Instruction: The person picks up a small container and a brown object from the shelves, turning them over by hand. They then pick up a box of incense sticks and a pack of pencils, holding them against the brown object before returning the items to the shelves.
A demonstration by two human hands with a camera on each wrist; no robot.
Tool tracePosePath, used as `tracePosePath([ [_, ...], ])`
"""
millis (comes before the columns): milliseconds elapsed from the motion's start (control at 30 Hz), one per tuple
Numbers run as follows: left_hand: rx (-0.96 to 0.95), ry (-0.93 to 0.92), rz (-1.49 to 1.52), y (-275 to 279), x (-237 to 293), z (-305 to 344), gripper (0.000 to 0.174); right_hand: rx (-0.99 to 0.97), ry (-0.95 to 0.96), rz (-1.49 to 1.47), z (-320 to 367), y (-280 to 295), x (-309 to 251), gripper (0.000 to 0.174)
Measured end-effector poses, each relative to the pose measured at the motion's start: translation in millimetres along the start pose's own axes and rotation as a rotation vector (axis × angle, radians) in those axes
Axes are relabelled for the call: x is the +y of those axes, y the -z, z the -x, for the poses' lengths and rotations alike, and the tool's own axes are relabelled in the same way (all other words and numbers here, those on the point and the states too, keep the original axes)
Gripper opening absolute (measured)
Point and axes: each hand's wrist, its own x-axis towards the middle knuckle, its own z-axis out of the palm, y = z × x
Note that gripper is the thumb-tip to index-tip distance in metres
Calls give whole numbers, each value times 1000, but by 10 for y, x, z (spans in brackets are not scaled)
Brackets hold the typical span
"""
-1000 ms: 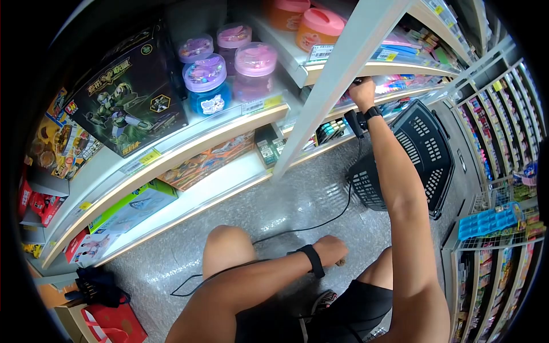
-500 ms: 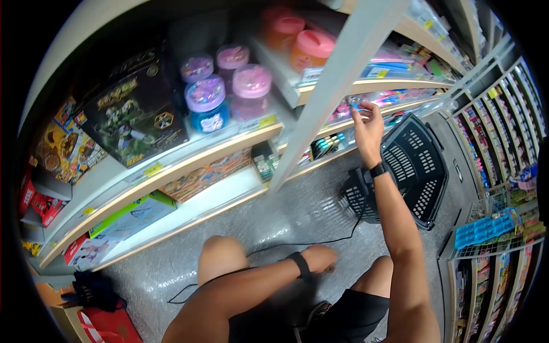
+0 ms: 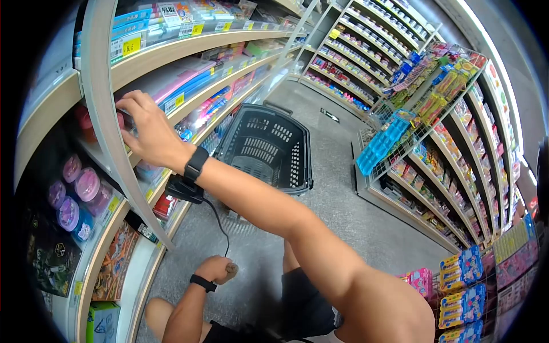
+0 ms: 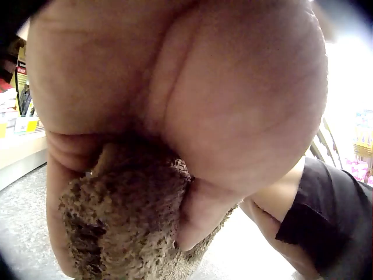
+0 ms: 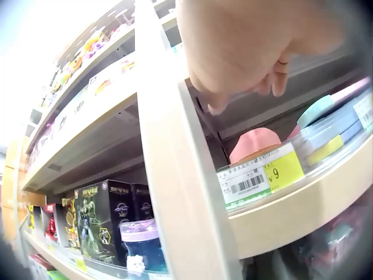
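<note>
My right hand (image 3: 130, 117) reaches up to the shelf (image 3: 166, 54) at the left, with its fingers past the white upright (image 3: 108, 131) and close to the pink-lidded tubs (image 3: 86, 123). In the right wrist view the right hand's fingers (image 5: 245, 93) hang loosely curled above a pink tub (image 5: 254, 146), and I see nothing in them. My left hand (image 3: 219, 268) is low over the floor near my knee. It grips a brown fuzzy object (image 4: 122, 221), whose tip pokes out of the fist (image 3: 231, 267).
A black shopping basket (image 3: 266, 146) stands on the grey floor just beyond my right arm. Stocked shelves line the aisle on both sides, with a wire rack (image 3: 434, 114) of hanging goods at the right. Yellow price tags (image 5: 262, 175) edge the shelf fronts.
My view has swung to the right along the aisle. The right hand has left the pen shelf and gone to the shelf with the pink tubs. The left hand stays low, still gripping the brown object.
</note>
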Motion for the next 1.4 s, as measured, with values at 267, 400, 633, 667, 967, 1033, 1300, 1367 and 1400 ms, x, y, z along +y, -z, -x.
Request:
tracePosePath([
  [267,24,-8,29,-23,-48,1,21,-225,3,268,42,-274,176,38],
  [400,36,-3,62,7,-23,48,18,-228,-36,393,-36,-416,275,34],
  [633,46,1,33,201,202,139,18,-256,-104,423,-94,-538,387,26],
  [667,34,21,41,202,214,221,19,-291,-123,432,-101,-560,441,25],
  [967,181,146,36,265,731,486,16,-200,-169,295,-41,-659,598,27],
  [1033,208,161,3,218,829,583,16,-315,-258,243,-111,-532,541,37],
  [1300,416,428,-34,292,1381,717,15,161,-410,48,-32,-163,156,72],
  [1367,571,449,-59,313,1717,701,18,167,-492,-107,87,70,297,73],
  [1400,556,480,-9,469,1980,714,17,105,-624,-186,154,237,410,72],
])
